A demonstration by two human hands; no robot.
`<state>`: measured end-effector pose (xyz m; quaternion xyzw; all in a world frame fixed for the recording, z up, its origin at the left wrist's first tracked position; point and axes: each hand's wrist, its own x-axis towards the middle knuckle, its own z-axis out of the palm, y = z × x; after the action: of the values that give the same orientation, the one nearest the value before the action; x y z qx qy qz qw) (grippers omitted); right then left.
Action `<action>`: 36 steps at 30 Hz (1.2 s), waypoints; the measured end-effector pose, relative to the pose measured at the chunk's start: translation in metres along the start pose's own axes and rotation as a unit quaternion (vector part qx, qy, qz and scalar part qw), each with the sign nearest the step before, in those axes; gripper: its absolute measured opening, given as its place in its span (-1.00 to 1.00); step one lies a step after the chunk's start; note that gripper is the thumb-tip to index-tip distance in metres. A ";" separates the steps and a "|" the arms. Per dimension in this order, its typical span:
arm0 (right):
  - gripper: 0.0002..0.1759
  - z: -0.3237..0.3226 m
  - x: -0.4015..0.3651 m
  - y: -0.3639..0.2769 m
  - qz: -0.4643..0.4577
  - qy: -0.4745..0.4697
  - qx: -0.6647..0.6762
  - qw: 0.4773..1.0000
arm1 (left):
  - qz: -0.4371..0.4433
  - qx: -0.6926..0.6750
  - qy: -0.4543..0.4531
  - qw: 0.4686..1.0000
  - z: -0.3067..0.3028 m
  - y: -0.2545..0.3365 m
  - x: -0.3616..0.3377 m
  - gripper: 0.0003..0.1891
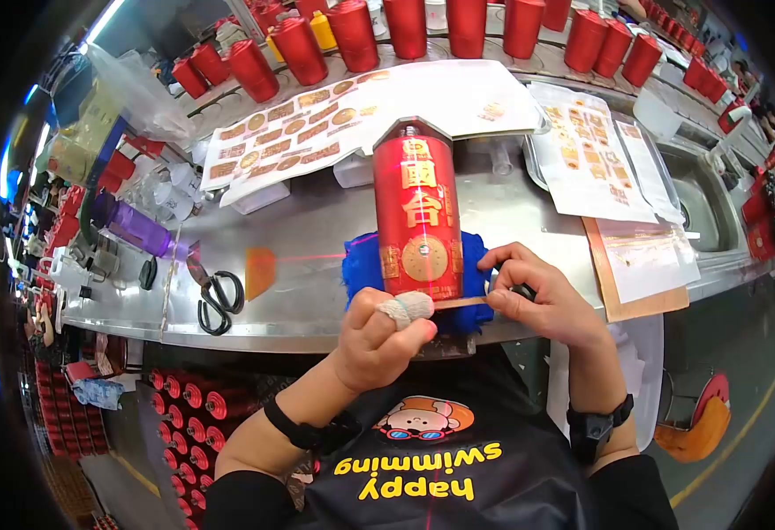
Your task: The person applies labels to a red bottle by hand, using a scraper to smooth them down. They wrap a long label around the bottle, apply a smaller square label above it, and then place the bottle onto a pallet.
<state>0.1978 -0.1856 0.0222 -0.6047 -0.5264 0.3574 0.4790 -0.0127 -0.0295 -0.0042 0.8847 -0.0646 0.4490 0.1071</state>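
Observation:
A red bottle (pixel 414 199) with large gold characters and a round gold emblem lies on a blue cloth (pixel 362 265), its base toward me. A thin tan strip (pixel 464 302) stretches sideways at the base, between my two hands. My left hand (pixel 377 340) is closed at the base's left side, a white cover on one finger, its fingertips right at the strip's left end. To the right of the bottle, my right hand (pixel 537 296) pinches the strip's other end between thumb and finger.
Scissors (pixel 215 300) and an orange scraper (pixel 261 273) lie to the left on the steel table (pixel 317 305). Behind the bottle are sheets of gold decals (pixel 294 132). More decal sheets (pixel 586 150) lie right, near a sink (pixel 705 208). Several red bottles (pixel 409 31) line the back.

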 end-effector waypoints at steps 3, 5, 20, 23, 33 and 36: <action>-0.74 -0.001 -0.001 -0.003 0.023 -0.001 0.011 1.000 | 0.020 -0.005 -0.011 1.000 -0.001 -0.003 0.002 -0.65; -0.73 -0.002 -0.002 -0.003 0.033 0.000 0.025 0.999 | 0.025 -0.005 -0.021 0.999 -0.003 -0.003 0.003 -0.65; -0.74 -0.001 0.000 -0.001 0.018 0.005 0.014 1.000 | -0.081 0.004 -0.060 0.995 -0.020 -0.042 0.026 -0.73; -0.74 -0.001 -0.002 0.000 0.014 0.002 0.017 1.000 | -0.009 -0.027 -0.087 0.996 -0.023 -0.021 0.020 -0.69; -0.73 -0.003 -0.002 -0.005 -0.018 0.007 0.003 1.000 | -0.104 -0.065 -0.039 0.992 -0.018 -0.034 0.030 -0.78; -0.73 -0.004 -0.005 -0.011 -0.013 0.003 0.009 1.000 | -0.127 -0.059 0.033 0.990 -0.024 -0.010 0.018 -0.73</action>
<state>0.1974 -0.1918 0.0332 -0.5944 -0.5299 0.3539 0.4905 -0.0188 -0.0141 0.0230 0.8628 0.0256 0.4557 0.2174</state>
